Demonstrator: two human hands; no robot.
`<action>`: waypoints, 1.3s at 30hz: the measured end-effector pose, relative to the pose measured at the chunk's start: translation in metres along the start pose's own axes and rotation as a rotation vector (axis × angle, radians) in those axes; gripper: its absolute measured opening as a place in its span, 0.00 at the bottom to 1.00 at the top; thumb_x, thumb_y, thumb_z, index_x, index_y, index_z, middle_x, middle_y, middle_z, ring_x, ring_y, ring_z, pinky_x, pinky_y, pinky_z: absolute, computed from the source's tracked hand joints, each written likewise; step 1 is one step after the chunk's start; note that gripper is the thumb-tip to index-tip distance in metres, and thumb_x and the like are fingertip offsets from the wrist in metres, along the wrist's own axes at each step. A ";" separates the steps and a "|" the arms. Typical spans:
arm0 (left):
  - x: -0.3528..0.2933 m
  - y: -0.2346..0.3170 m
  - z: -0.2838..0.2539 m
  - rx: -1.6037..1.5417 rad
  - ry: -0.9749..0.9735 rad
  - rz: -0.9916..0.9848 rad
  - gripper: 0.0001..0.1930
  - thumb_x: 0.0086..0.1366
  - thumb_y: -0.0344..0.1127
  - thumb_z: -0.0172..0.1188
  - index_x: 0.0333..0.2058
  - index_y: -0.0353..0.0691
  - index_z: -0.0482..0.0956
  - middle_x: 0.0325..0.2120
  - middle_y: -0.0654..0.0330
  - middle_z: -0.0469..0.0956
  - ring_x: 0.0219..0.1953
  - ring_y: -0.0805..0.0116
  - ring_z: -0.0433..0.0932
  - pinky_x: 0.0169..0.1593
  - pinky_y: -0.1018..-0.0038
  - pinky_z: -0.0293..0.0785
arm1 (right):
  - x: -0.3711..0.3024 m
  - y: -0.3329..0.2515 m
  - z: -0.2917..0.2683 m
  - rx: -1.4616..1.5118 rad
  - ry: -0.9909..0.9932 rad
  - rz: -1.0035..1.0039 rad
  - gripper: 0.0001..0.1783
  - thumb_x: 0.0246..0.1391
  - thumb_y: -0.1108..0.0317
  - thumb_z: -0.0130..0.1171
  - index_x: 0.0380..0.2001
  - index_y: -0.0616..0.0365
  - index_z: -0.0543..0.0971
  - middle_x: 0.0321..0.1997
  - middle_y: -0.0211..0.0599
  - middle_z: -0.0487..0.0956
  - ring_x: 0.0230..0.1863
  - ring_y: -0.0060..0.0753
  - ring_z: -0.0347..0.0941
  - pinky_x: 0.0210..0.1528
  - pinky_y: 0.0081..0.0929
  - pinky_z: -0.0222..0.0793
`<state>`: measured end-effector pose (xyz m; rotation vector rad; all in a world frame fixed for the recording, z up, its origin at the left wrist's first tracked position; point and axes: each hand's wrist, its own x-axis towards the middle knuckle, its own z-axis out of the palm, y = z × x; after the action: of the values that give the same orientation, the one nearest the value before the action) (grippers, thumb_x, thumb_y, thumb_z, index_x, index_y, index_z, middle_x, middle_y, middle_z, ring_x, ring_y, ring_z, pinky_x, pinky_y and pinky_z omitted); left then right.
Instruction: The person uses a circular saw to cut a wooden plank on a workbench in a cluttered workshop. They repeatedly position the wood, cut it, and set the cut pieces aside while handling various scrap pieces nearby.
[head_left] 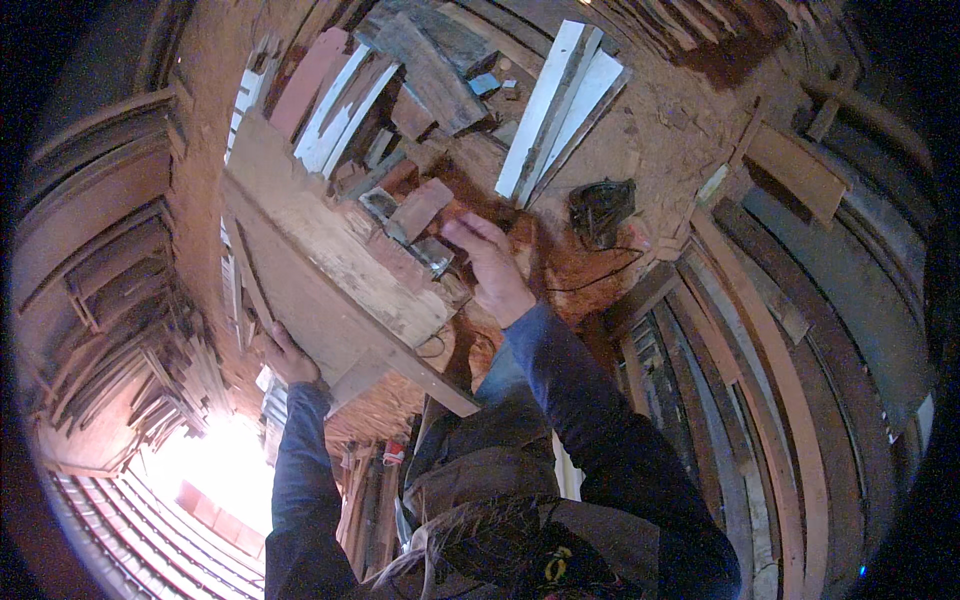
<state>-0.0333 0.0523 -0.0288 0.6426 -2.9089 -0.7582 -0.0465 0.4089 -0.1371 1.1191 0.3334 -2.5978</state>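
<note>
At the left, my left hand (290,358) is closed on the lower edge of a broad wooden panel (310,285); part of its grip is hidden. The panel lies slanted in front of me, with a long straight edge running down to the right. Past it, my right hand (490,268) reaches out with its fingers extended and apart, holding nothing I can see. Close to those fingertips sits a brown wooden block (418,208), resting by a metal-looking fitting (434,254). A pale, worn plank (385,290) lies between the panel and the block.
White-faced boards (548,110) lean beyond my right hand, near a dark crumpled bag (602,210). Scrap wood (430,75) is heaped at the back. Long timbers (770,370) line the right side; thin strips (130,390) are stacked at the left, beside a bright opening.
</note>
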 end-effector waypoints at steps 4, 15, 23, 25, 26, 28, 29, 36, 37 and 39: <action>0.006 -0.011 0.002 0.087 0.052 0.071 0.26 0.78 0.48 0.46 0.55 0.25 0.71 0.46 0.46 0.77 0.45 0.57 0.75 0.52 0.65 0.71 | 0.013 0.008 -0.058 -0.148 0.183 -0.119 0.15 0.63 0.61 0.64 0.47 0.58 0.81 0.43 0.28 0.82 0.45 0.20 0.77 0.52 0.25 0.72; 0.000 0.001 -0.002 0.046 -0.070 -0.091 0.27 0.79 0.51 0.41 0.54 0.27 0.71 0.47 0.46 0.76 0.48 0.58 0.76 0.52 0.64 0.72 | 0.111 0.079 -0.443 -1.857 0.359 -0.066 0.24 0.61 0.64 0.55 0.58 0.61 0.72 0.63 0.46 0.69 0.64 0.44 0.64 0.66 0.38 0.61; -0.008 -0.001 -0.003 0.178 -0.015 -0.106 0.27 0.78 0.51 0.42 0.55 0.28 0.72 0.46 0.44 0.77 0.47 0.56 0.77 0.52 0.63 0.72 | 0.236 0.111 -0.599 -2.298 0.147 -0.017 0.36 0.60 0.61 0.49 0.70 0.63 0.59 0.76 0.54 0.57 0.75 0.58 0.53 0.75 0.47 0.51; -0.009 0.000 -0.004 0.205 0.000 -0.107 0.27 0.78 0.51 0.42 0.55 0.28 0.72 0.46 0.44 0.78 0.47 0.55 0.77 0.52 0.63 0.72 | 0.258 0.126 -0.621 -2.118 0.293 -0.066 0.39 0.61 0.58 0.48 0.72 0.64 0.54 0.76 0.55 0.56 0.75 0.60 0.53 0.74 0.52 0.51; -0.009 0.001 -0.005 0.212 0.008 -0.104 0.27 0.78 0.51 0.43 0.55 0.28 0.72 0.46 0.44 0.78 0.47 0.55 0.77 0.52 0.63 0.72 | 0.262 0.135 -0.628 -2.232 0.289 -0.088 0.39 0.62 0.58 0.48 0.72 0.64 0.54 0.76 0.55 0.55 0.75 0.62 0.52 0.74 0.55 0.50; -0.010 0.002 -0.003 0.233 0.015 -0.102 0.27 0.78 0.51 0.43 0.55 0.29 0.72 0.46 0.43 0.78 0.47 0.55 0.77 0.52 0.62 0.73 | 0.264 0.143 -0.640 -2.465 0.285 -0.127 0.38 0.63 0.57 0.47 0.72 0.63 0.55 0.77 0.56 0.54 0.75 0.66 0.51 0.74 0.61 0.48; -0.009 0.001 -0.001 0.249 0.011 -0.103 0.27 0.78 0.51 0.43 0.55 0.29 0.72 0.46 0.43 0.78 0.47 0.54 0.78 0.52 0.62 0.73 | 0.266 0.144 -0.642 -2.500 0.276 -0.122 0.37 0.64 0.57 0.46 0.72 0.62 0.55 0.77 0.56 0.54 0.74 0.68 0.51 0.73 0.64 0.48; -0.007 -0.001 0.004 0.271 0.021 -0.087 0.27 0.77 0.51 0.44 0.55 0.29 0.73 0.45 0.42 0.79 0.47 0.53 0.78 0.52 0.62 0.73 | 0.283 0.107 -0.650 -2.511 0.393 -0.064 0.35 0.61 0.59 0.51 0.68 0.63 0.60 0.71 0.54 0.60 0.69 0.64 0.57 0.69 0.59 0.54; -0.007 -0.002 0.005 0.270 0.021 -0.081 0.27 0.77 0.51 0.44 0.56 0.29 0.73 0.45 0.42 0.79 0.47 0.52 0.79 0.52 0.62 0.73 | 0.285 0.100 -0.650 -2.509 0.407 -0.051 0.35 0.61 0.59 0.51 0.68 0.63 0.60 0.70 0.53 0.61 0.68 0.63 0.58 0.68 0.59 0.54; -0.005 -0.004 0.007 0.269 0.016 -0.069 0.27 0.77 0.52 0.44 0.56 0.30 0.73 0.45 0.41 0.79 0.47 0.52 0.79 0.52 0.61 0.73 | 0.283 0.087 -0.647 -2.493 0.437 -0.033 0.34 0.60 0.60 0.53 0.67 0.63 0.62 0.68 0.52 0.63 0.67 0.62 0.60 0.67 0.57 0.56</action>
<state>-0.0284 0.0545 -0.0364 0.7697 -3.0142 -0.3663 0.2314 0.4873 -0.7876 0.3235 2.3286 -0.2559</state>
